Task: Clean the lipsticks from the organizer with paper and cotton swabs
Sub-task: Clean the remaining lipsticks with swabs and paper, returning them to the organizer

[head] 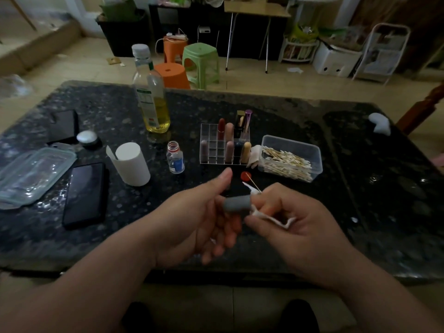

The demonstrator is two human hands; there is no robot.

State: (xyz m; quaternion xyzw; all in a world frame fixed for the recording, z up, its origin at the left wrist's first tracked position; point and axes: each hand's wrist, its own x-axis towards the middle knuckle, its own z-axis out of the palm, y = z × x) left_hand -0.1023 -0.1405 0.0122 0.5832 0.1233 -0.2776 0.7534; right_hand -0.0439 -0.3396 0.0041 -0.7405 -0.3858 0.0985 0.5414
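My left hand (199, 217) grips a lipstick with a grey cap (236, 204) and a black body above the table's near edge. My right hand (295, 219) pinches a piece of white paper (271, 218) against the grey cap, with a cotton swab (254, 183) sticking up from its fingers. Behind the hands stands the clear organizer (213, 150) with several lipsticks upright in its cells. A clear box of cotton swabs (292, 159) sits right of it. A white paper roll (132, 163) stands to the left.
On the dark stone table (360, 188) stand a bottle of yellow liquid (152, 99), a small open bottle (175, 157), a red cap (245, 175), two dark phones (85, 194), a clear lid (31, 174) and crumpled paper (380, 122). Stools stand beyond the far edge.
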